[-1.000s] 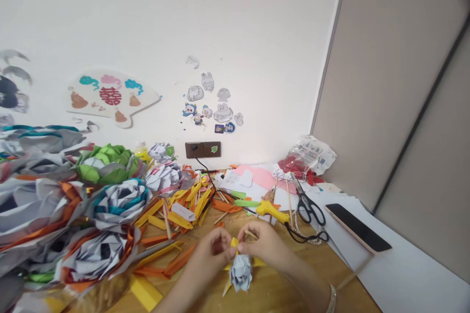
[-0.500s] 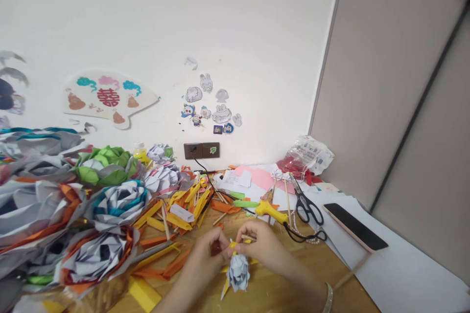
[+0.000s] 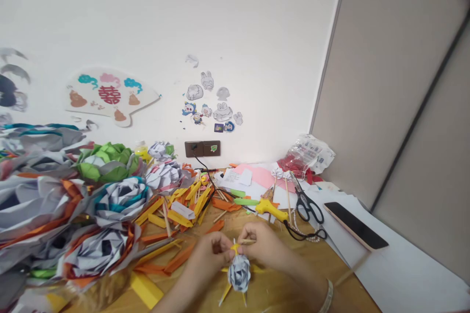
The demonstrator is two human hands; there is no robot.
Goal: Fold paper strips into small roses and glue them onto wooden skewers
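Near the front of the wooden table, a small white folded-paper flower (image 3: 239, 275) hangs bloom-down between my hands. A yellow paper piece (image 3: 235, 248) is at its upper end, and yellow pointed strips stick out around and below the bloom. My left hand (image 3: 213, 253) pinches the yellow end from the left. From the right, my right hand (image 3: 260, 244) is closed at the same end, fingertips nearly meeting the left ones. A short wooden stick (image 3: 248, 241) lies across the right fingers. What exactly sits between the fingertips is partly hidden.
Large paper flowers (image 3: 110, 200) are piled at left. Orange and yellow folded paper strips (image 3: 183, 205) are scattered beside them. Behind my right hand lie a yellow glue gun (image 3: 271, 210) with its black cord, black-handled scissors (image 3: 309, 207) and a phone (image 3: 356, 225) on white paper.
The flower has turned slightly, showing more of its bloom and two yellow points below. Both hands stay closed at its upper end, and the view has shifted a little.
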